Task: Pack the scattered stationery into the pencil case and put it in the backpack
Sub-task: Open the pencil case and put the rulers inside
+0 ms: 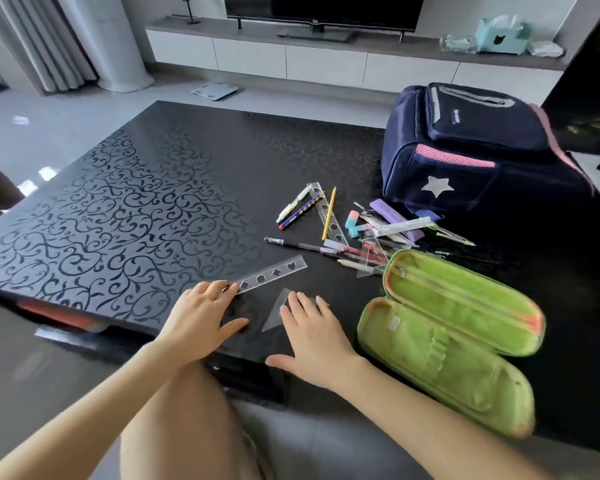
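Fingers (pixel 219 289) of the left hand (pixel 201 317) lie straight, tips pressing the near end of a clear stencil ruler (pixel 274 273). Those of the right hand (pixel 312 336) lie equally flat on a clear set square (pixel 273 318) just beside it. Neither hand grips anything. Both pieces lie on the black patterned table (pixel 136 202), near its front edge and left of the pencil case (pixel 465 303).

Other stationery lies scattered beyond them: a black pen (pixel 291 242), a yellow pencil (pixel 329 213) along a second clear ruler (pixel 334 226), a pink-and-teal eraser (pixel 353 221), a purple box (pixel 395 216), and a tangle of pens and clear plastic pieces touching the case's far edge.

The pencil case is green, unzipped and spread in two halves, both showing bare lining; no item is seen inside. The backpack (pixel 475 150), navy with pink trim and a silver star, lies at the table's far right, just behind the pile; whether its main opening is unzipped cannot be told.

Progress, as judged: only the opening of the case is done; filling, closing and stowing are all left.
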`<state>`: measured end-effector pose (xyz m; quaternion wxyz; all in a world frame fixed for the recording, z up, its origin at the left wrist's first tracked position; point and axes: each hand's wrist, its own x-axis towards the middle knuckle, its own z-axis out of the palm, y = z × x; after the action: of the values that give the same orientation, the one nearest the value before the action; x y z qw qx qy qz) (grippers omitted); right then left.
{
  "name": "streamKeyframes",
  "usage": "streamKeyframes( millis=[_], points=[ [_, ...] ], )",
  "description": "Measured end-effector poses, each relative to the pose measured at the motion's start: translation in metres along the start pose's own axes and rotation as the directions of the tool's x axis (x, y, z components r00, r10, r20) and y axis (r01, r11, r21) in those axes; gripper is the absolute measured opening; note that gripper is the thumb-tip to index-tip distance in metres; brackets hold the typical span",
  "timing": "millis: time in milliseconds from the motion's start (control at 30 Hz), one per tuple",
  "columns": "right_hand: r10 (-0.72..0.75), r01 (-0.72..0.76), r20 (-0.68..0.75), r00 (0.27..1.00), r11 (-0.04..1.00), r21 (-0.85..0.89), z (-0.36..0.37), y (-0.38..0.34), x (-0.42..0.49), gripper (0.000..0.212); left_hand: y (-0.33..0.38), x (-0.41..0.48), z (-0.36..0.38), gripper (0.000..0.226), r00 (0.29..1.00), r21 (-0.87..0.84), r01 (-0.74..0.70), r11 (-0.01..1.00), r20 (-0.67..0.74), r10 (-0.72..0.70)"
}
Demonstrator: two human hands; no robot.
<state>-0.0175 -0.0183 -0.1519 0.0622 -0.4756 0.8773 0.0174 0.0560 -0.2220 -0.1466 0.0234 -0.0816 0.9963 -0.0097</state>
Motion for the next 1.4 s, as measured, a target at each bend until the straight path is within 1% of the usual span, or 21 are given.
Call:
streamKeyframes(
  millis=[67, 100, 133, 200, 233, 267, 433, 533, 600, 667, 733, 800, 900, 1000, 1067, 1133, 1167, 1233, 1267, 1333, 1400],
  points=[
    [-0.052, 0.051, -0.018, 0.998, 0.998, -0.041, 0.006, -0.004, -0.014, 0.098, -0.003, -0.016, 0.000, 0.082, 1.000, 0.041, -0.024, 0.999, -0.005, 0.025],
    [-0.076, 0.073, -0.052, 0.996, 0.996, -0.060, 0.009, -0.007, -0.021, 0.093, -0.003, -0.026, 0.001, 0.084, 0.999, 0.073, -0.043, 0.996, -0.002, 0.043],
    [-0.104, 0.094, -0.128, 0.986, 0.992, -0.082, 0.015, -0.008, -0.027, 0.081, -0.004, -0.035, 0.002, 0.085, 0.998, 0.109, -0.069, 0.992, 0.004, 0.069],
    [-0.163, 0.135, -0.329, 0.930, 0.985, -0.104, 0.027, -0.009, -0.038, 0.038, -0.003, -0.052, 0.002, 0.080, 0.991, 0.153, -0.133, 0.979, 0.017, 0.132],
    [-0.175, 0.156, -0.402, 0.899, 0.985, -0.079, 0.030, -0.010, -0.043, 0.021, -0.003, -0.059, 0.003, 0.077, 0.985, 0.151, -0.171, 0.974, 0.014, 0.171],
    [-0.174, 0.172, -0.451, 0.876, 0.984, -0.046, 0.032, -0.011, -0.049, 0.017, -0.002, -0.067, 0.004, 0.076, 0.979, 0.141, -0.200, 0.970, -0.001, 0.202],
    [-0.084, 0.170, -0.653, 0.753, 0.983, 0.070, 0.018, -0.017, -0.066, 0.014, -0.006, -0.088, -0.001, 0.086, 0.952, 0.035, -0.235, 0.971, -0.193, 0.237],
    [0.004, 0.169, -0.792, 0.611, 0.976, 0.136, -0.018, -0.022, -0.081, 0.015, 0.004, -0.093, -0.026, 0.065, 0.915, -0.085, -0.244, 0.966, -0.350, 0.200],
    [0.066, 0.132, -0.833, 0.549, 0.978, 0.164, -0.036, -0.019, -0.089, 0.014, 0.018, -0.090, -0.045, 0.042, 0.873, -0.113, -0.299, 0.947, -0.434, 0.224],
    [0.104, 0.091, -0.835, 0.541, 0.979, 0.181, -0.049, -0.011, -0.097, 0.016, 0.034, -0.087, -0.063, 0.028, 0.845, -0.171, -0.363, 0.916, -0.475, 0.246],
    [0.114, 0.100, -0.796, 0.595, 0.972, 0.214, -0.055, -0.002, -0.108, 0.019, 0.054, -0.078, -0.076, 0.031, 0.834, -0.267, -0.405, 0.874, -0.499, 0.234],
    [0.126, 0.103, -0.736, 0.665, 0.961, 0.258, -0.055, 0.003, -0.120, 0.019, 0.072, -0.068, -0.083, 0.023, 0.834, -0.361, -0.419, 0.833, -0.515, 0.197],
    [0.200, 0.026, -0.687, 0.699, 0.953, 0.303, -0.048, 0.020, -0.143, 0.016, 0.104, -0.051, -0.085, 0.014, 0.840, -0.437, -0.456, 0.775, -0.498, 0.213],
    [0.323, -0.055, -0.646, 0.692, 0.915, 0.399, -0.045, 0.045, -0.167, 0.012, 0.138, -0.037, -0.085, 0.014, 0.825, -0.472, -0.524, 0.709, -0.488, 0.284],
    [0.413, -0.137, -0.608, 0.679, 0.884, 0.447, -0.046, 0.063, -0.183, 0.012, 0.156, -0.022, -0.086, 0.020, 0.824, -0.512, -0.518, 0.685, -0.512, 0.241],
    [0.507, -0.212, -0.577, 0.640, 0.839, 0.502, -0.048, 0.083, -0.198, 0.012, 0.167, -0.004, -0.085, 0.030, 0.839, -0.532, -0.467, 0.706, -0.519, 0.163],
    [0.555, -0.249, -0.564, 0.611, 0.811, 0.528, -0.048, 0.093, -0.205, 0.011, 0.172, 0.005, -0.083, 0.028, 0.845, -0.518, -0.456, 0.724, -0.507, 0.170],
    [0.632, -0.308, -0.536, 0.560, 0.759, 0.573, -0.050, 0.108, -0.215, 0.010, 0.181, 0.020, -0.073, 0.019, 0.852, -0.432, -0.492, 0.756, -0.419, 0.314],
    [0.657, -0.323, -0.521, 0.544, 0.738, 0.593, -0.050, 0.112, -0.220, 0.011, 0.185, 0.025, -0.068, 0.020, 0.831, -0.360, -0.544, 0.758, -0.359, 0.426],
    [0.702, -0.337, -0.496, 0.512, 0.695, 0.635, -0.051, 0.119, -0.227, 0.013, 0.193, 0.037, -0.052, 0.022, 0.746, -0.194, -0.665, 0.721, -0.227, 0.626],
    [0.745, -0.347, -0.468, 0.476, 0.648, 0.679, -0.050, 0.127, -0.234, 0.014, 0.204, 0.047, -0.040, 0.032, 0.669, -0.038, -0.741, 0.671, -0.139, 0.730]
  ],
)
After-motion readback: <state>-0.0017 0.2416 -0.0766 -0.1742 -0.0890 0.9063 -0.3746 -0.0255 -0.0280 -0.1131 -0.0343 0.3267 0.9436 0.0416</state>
